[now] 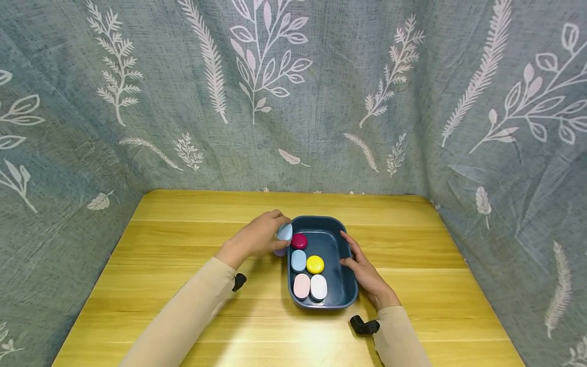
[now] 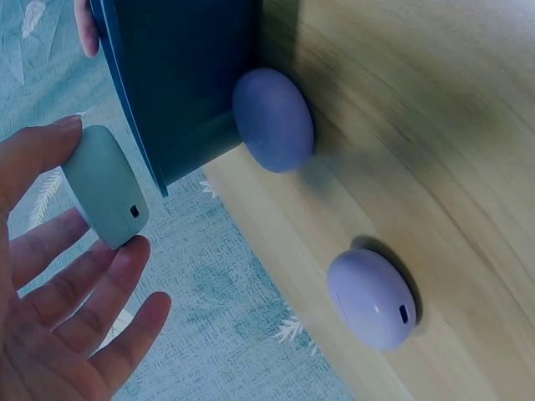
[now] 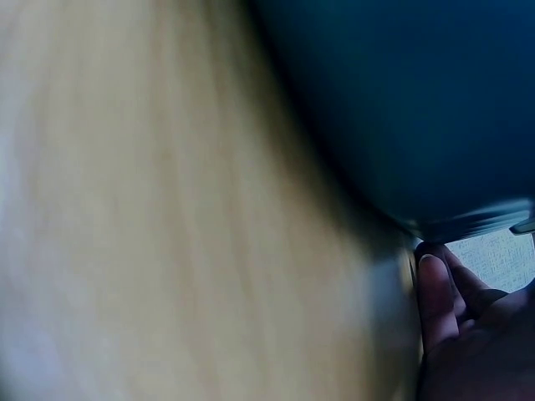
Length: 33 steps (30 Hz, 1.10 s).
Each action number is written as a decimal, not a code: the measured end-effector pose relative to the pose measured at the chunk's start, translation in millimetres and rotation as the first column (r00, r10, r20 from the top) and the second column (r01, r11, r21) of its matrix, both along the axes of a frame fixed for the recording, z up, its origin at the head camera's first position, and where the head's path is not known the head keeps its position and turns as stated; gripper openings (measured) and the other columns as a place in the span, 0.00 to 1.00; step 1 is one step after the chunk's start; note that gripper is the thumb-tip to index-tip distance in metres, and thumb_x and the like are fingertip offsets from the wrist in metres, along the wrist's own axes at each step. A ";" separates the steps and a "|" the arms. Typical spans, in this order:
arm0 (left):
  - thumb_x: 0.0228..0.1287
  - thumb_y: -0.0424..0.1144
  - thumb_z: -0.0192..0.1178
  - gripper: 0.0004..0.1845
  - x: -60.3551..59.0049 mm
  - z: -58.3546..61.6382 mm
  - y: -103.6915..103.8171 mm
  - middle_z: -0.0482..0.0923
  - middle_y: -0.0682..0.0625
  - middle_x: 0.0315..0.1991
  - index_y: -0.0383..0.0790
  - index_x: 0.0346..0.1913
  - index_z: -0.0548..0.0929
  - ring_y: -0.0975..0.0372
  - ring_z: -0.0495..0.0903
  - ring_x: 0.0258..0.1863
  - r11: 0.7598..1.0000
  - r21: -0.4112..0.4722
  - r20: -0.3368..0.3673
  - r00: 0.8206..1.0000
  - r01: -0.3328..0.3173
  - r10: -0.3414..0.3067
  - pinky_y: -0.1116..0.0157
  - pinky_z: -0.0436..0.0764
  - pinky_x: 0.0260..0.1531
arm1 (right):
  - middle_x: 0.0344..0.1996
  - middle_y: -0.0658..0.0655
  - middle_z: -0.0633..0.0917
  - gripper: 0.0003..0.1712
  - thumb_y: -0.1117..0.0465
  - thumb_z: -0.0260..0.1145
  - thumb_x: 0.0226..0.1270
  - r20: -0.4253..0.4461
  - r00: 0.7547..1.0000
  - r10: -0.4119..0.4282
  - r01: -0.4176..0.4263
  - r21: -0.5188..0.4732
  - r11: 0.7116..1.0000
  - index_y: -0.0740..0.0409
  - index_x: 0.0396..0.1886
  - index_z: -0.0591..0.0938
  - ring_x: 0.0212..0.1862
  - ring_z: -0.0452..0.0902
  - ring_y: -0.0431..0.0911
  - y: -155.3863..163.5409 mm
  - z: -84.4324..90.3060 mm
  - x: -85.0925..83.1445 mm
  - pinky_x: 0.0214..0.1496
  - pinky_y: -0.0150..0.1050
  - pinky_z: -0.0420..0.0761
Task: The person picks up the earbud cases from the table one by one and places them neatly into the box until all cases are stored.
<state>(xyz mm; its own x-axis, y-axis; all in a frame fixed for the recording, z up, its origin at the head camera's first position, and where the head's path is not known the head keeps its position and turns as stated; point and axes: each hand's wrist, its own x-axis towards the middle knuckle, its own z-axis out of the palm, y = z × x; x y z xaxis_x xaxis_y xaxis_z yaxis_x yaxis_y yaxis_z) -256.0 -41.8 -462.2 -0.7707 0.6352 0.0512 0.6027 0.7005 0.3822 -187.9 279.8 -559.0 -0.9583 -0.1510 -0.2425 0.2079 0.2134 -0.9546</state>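
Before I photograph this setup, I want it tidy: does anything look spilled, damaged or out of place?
Nothing looks spilled or damaged. The two purple cases stand out mildly: they sit on the table outside the dark blue tray, while five other cases lie inside it.

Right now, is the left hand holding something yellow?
No, the left hand pinches a pale blue case; the yellow case sits in the tray.

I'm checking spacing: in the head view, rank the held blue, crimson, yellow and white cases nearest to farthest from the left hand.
1. Held blue case, in the left hand
2. Crimson case, far left of the tray
3. Yellow case, mid-tray
4. White case, near end
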 end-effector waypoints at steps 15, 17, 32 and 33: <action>0.67 0.48 0.70 0.30 -0.2 1.3 8.8 0.78 0.43 0.61 0.36 0.66 0.79 0.55 0.80 0.54 0.999 0.005 -0.029 0.999 0.040 -0.040 0.60 0.83 0.57 | 0.86 0.51 0.40 0.43 0.62 0.57 0.76 -0.008 1.000 0.003 -0.002 0.006 1.000 0.18 0.80 0.56 0.85 0.34 0.58 0.2 1.1 0.4 0.82 0.66 0.46; 0.67 0.49 0.70 0.30 -0.3 1.8 9.8 0.78 0.43 0.61 0.35 0.66 0.79 0.54 0.80 0.54 0.999 0.010 -0.036 0.998 0.050 -0.050 0.60 0.83 0.56 | 0.86 0.51 0.40 0.43 0.62 0.57 0.76 -0.012 1.000 0.007 -0.007 0.004 1.000 0.19 0.80 0.56 0.85 0.34 0.58 0.6 1.0 0.1 0.82 0.66 0.46; 0.68 0.51 0.68 0.31 1.6 4.9 19.6 0.77 0.45 0.62 0.38 0.69 0.78 0.56 0.79 0.54 0.999 -0.020 -0.024 0.998 0.049 -0.049 0.63 0.83 0.56 | 0.85 0.54 0.44 0.44 0.62 0.58 0.75 0.002 1.000 -0.005 0.005 -0.003 1.000 0.17 0.79 0.57 0.85 0.38 0.58 0.3 1.2 0.4 0.82 0.64 0.50; 0.68 0.51 0.68 0.31 1.5 4.6 20.4 0.77 0.45 0.61 0.37 0.68 0.78 0.56 0.79 0.54 0.999 -0.016 -0.025 0.998 0.051 -0.052 0.63 0.83 0.56 | 0.85 0.55 0.45 0.44 0.63 0.58 0.74 0.004 1.000 -0.005 0.005 -0.007 1.000 0.17 0.79 0.57 0.85 0.40 0.57 0.5 1.2 0.5 0.82 0.63 0.51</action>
